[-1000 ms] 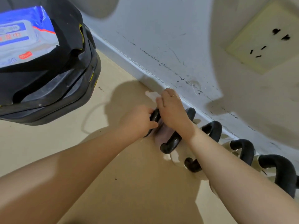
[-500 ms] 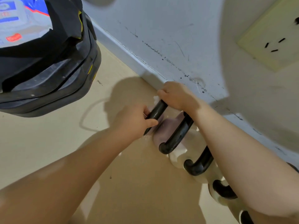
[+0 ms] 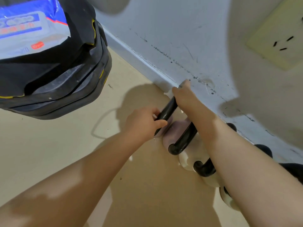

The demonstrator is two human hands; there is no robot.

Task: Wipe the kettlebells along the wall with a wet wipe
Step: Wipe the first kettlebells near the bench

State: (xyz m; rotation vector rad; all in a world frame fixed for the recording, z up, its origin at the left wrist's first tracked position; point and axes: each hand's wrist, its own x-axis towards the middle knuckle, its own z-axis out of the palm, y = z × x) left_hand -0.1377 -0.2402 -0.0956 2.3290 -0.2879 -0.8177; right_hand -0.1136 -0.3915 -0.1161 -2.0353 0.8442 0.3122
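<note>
A row of kettlebells with black handles stands along the wall. The nearest to the corner has a pinkish body [image 3: 165,128] and a black handle [image 3: 167,108]. My left hand [image 3: 144,123] grips the near end of that handle. My right hand [image 3: 185,95] is curled over its far end, with a bit of white wet wipe [image 3: 168,93] showing under the fingers. A second pink kettlebell has its own handle [image 3: 183,141] just behind, and pale ones [image 3: 188,161] follow under my right forearm.
A black round stool or bag [image 3: 65,79] stands at the left with a blue pack of wet wipes [image 3: 27,28] on top. The grey scuffed wall [image 3: 180,38] carries a yellowed socket plate [image 3: 278,40]. The floor [image 3: 65,145] is beige.
My right hand slid from the middle of the handle up to its far end by the wall. My left hand kept its grip on the near end. The camera shifted a little.
</note>
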